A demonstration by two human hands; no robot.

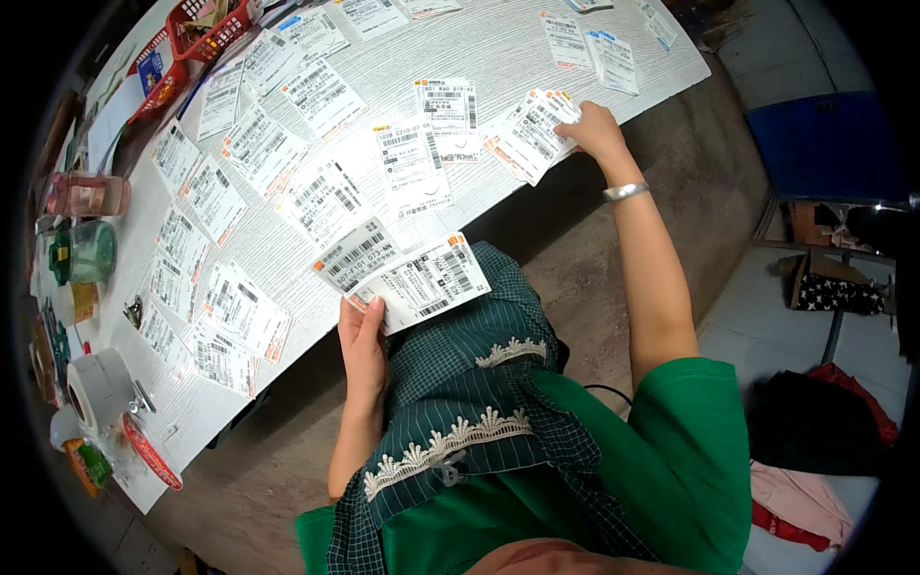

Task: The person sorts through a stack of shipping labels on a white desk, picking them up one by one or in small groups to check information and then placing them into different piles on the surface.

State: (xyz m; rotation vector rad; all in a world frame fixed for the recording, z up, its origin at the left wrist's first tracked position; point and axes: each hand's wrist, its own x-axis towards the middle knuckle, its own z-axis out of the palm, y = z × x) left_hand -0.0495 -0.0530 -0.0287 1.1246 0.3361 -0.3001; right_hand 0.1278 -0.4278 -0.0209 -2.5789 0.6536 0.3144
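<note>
Several white shipping labels (422,282) with barcodes are held fanned in my left hand (364,350), its thumb pressed on their lower corner, in front of my dark green checked apron. Out to the right, my right hand (592,132) has its fingers closed at the edge of a small pile of labels (529,134) by the table's near edge. Whether it pinches one of them or only presses on the pile, I cannot make out. Just left of that pile lie two more labels, one upper (448,115) and one lower (412,168).
Rows of labels (264,149) cover the white wood-grain table (517,48). Red baskets (206,34) stand at the far left. Along the left edge are a green container (93,251), a pink one (91,195) and a tape roll (101,386). A blue panel (815,149) is at right.
</note>
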